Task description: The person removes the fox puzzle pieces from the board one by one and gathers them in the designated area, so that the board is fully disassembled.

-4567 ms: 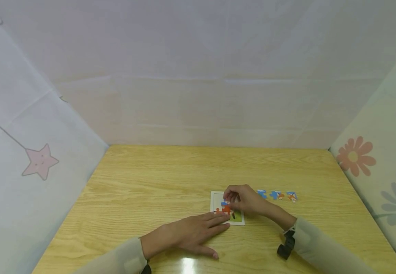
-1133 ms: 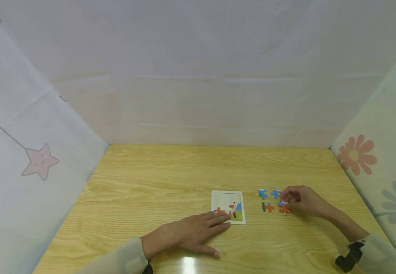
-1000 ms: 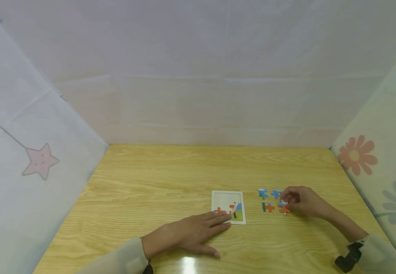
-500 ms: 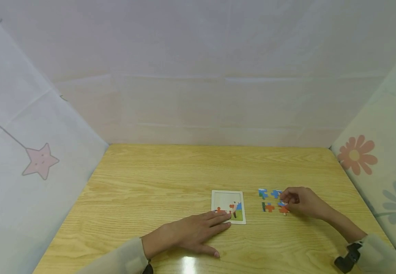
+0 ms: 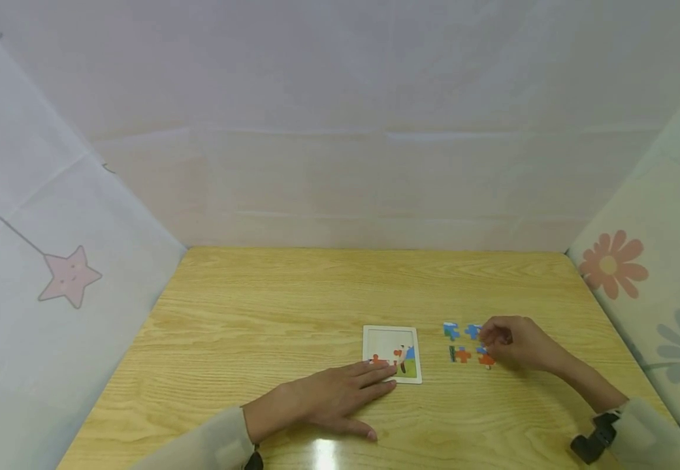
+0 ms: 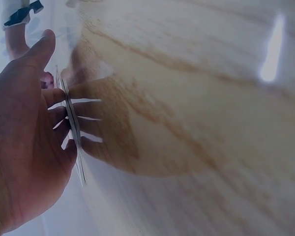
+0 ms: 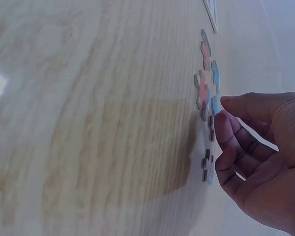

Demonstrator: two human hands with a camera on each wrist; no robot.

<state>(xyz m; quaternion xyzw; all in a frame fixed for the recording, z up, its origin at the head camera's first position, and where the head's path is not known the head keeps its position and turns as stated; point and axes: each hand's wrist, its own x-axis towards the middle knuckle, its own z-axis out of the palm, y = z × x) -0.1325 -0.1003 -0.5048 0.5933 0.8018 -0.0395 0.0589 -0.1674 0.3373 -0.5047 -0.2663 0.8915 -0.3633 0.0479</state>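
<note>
Right hand's move: A few seconds ago the right hand [image 5: 518,343] was over the puzzle board [image 5: 382,342]; now it is off to the right, by the loose pieces. In the last half second it has hardly moved.
What that seems to mean: A red-and-blue piece [image 5: 486,359] lies by that hand now, and the red and blue bit seen on the board before is gone. I think pieces are coming off the board.
Right hand's shape: The fingers bend down loosely, with a gap between the tips of the thumb and finger. It seems to hold nothing, but I cannot tell if it touches a piece.
Left hand's shape: The left hand [image 5: 342,395] lies flat, fingers straight, thumb out to the side. Its fingertips rest on the board's bottom part and grip nothing. It has stayed put.
Puzzle board: It lies flat, with its top part bare. Some picture is left low down, partly under the fingers.
Loose pieces: Left of the right hand are a blue-and-green piece [image 5: 451,331], a blue piece [image 5: 472,331] and a red piece with a dark edge [image 5: 462,354].
Tabletop: The wooden tabletop [image 5: 257,307] holds it all.
Farther out: Pale cloth [image 5: 340,170] hangs behind.
</note>
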